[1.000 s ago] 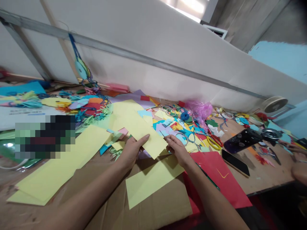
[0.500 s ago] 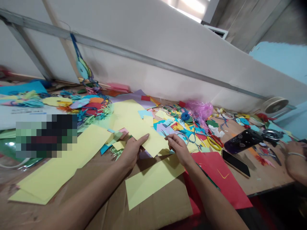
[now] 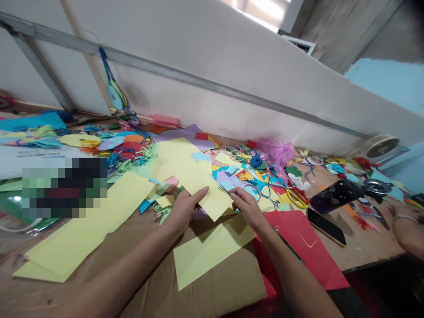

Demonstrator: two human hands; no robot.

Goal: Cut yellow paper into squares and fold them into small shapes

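Between thumb and fingers, my left hand (image 3: 186, 210) pinches a sheet of yellow paper (image 3: 215, 204), thumb flat on top. My right hand (image 3: 245, 204) is closed around small scissors (image 3: 224, 189); only their thin blades show, at the right edge of that sheet, and the handles are hidden in the fingers. Below both hands, a second yellow sheet (image 3: 198, 260) lies on brown cardboard (image 3: 159, 278). Red paper (image 3: 318, 260) with a thin yellow offcut rests under my right forearm.
Folded yellow paper (image 3: 79, 238) lies at left. Paper scraps, blue string (image 3: 256, 160) and red-and-yellow scissors (image 3: 297, 196) crowd the back. A phone (image 3: 326, 226), a dark bottle (image 3: 334, 194) and another person's arm (image 3: 409, 229) are at right. A fan (image 3: 380, 145) stands behind.
The scissors' blades have moved slightly down and left, from spread apart to against the paper's edge. The held sheet has shifted a little right. The other person's hand at right moved slightly.
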